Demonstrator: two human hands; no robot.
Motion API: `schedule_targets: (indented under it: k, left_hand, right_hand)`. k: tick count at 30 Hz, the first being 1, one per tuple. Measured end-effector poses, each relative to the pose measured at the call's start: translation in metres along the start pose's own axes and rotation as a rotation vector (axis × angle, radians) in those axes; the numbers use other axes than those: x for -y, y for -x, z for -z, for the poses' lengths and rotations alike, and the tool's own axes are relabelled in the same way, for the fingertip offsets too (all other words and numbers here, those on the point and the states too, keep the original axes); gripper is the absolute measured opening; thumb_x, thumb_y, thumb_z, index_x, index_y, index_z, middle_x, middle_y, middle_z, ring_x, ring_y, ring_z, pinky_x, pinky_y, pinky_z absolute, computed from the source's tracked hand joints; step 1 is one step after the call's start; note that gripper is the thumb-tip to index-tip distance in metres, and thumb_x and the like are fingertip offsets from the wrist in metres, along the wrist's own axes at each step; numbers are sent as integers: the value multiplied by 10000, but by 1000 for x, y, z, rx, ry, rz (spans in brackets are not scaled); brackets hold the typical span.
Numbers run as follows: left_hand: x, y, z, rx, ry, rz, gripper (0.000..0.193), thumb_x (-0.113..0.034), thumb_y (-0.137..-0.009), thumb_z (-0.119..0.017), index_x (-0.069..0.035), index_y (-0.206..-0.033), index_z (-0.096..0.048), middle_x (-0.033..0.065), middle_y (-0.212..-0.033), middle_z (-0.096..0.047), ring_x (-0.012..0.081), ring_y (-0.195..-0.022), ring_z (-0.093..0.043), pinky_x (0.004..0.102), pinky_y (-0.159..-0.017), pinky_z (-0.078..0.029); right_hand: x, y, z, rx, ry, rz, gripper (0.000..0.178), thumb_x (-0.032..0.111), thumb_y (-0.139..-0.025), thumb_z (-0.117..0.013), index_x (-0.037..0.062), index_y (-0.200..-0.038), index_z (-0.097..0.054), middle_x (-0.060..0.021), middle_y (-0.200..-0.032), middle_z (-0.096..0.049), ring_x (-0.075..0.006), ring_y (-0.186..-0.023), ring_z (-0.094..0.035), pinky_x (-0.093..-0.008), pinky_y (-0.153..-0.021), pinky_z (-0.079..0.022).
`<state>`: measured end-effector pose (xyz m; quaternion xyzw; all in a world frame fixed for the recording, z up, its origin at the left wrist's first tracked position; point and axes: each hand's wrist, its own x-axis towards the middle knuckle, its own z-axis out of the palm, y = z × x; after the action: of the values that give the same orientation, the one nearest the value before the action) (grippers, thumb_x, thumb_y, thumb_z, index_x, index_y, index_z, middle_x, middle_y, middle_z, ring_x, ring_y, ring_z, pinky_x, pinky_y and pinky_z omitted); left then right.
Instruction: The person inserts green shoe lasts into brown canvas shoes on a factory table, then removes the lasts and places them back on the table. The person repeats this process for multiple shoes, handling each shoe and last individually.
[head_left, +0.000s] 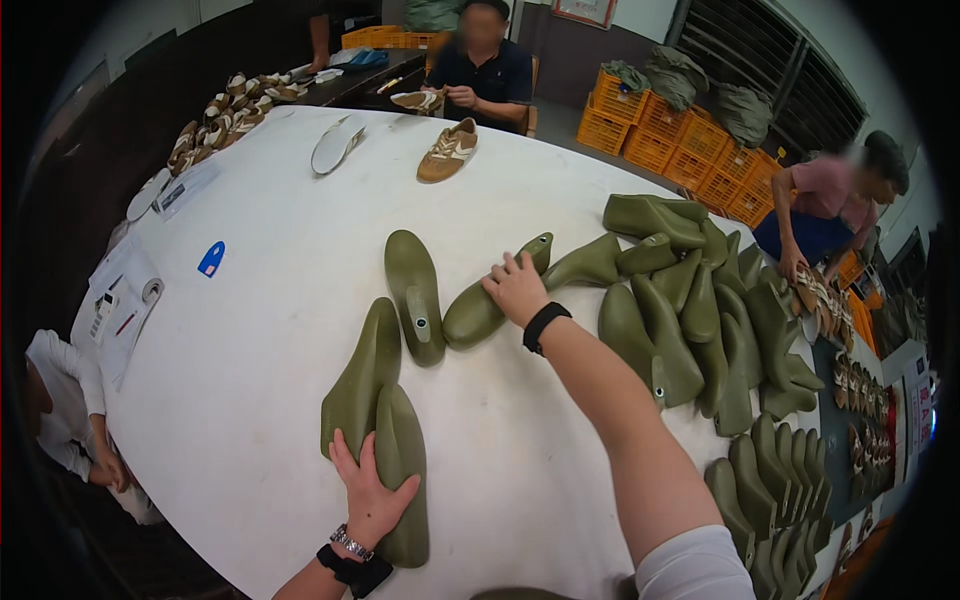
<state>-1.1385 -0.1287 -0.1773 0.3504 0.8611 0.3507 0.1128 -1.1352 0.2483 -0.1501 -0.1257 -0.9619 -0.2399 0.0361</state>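
Observation:
My left hand point(372, 498) rests with fingers spread across the lower ends of two olive-green shoe lasts. One is a left-hand last point(358, 370); the other is a nearer last point(402, 450) lying against it. Beyond them, another shoe last point(408, 270) lies with a round metal-rimmed hole facing up. To its right, my right hand point(518, 290) has its fingers curled over an angled shoe last point(472, 315); part of that last is hidden under the hand. Its far end nearly meets one more last point(585, 262) at the edge of the pile.
A heap of green lasts point(690, 300) covers the right of the white table point(240, 370), with upright rows point(775, 470) nearer me. A brown sneaker point(447, 152) and blue piece point(211, 258) lie farther off. Co-workers point(485, 70) sit or stand around; orange crates point(660, 130) stand behind.

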Motion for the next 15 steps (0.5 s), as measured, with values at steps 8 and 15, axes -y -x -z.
schedule_targets:
  k: [8,15]
  left_hand:
    - [-1,0,-3,-40,10,-30,824,-239,-656,-760,6,-1330,-355,274,-1464,-53,496,-1332,-81,557,-1058,-216]
    - [0,2,-5,-65,6,-54,818,-236,-664,-756,7,-1332,-353,276,-1463,-60,485,-1336,-89,543,-1063,-221]
  right_hand:
    - [32,43,8,93,-105,325,514,249,-630,-734,118,-1079,-520,-55,-936,-570,-235,-904,-542,-382,-788,-420]
    - [85,212,105,735,-755,668,519,457,-709,-704,76,-1050,-621,-118,-940,-643,-319,-943,-603,-421,-773,-500]
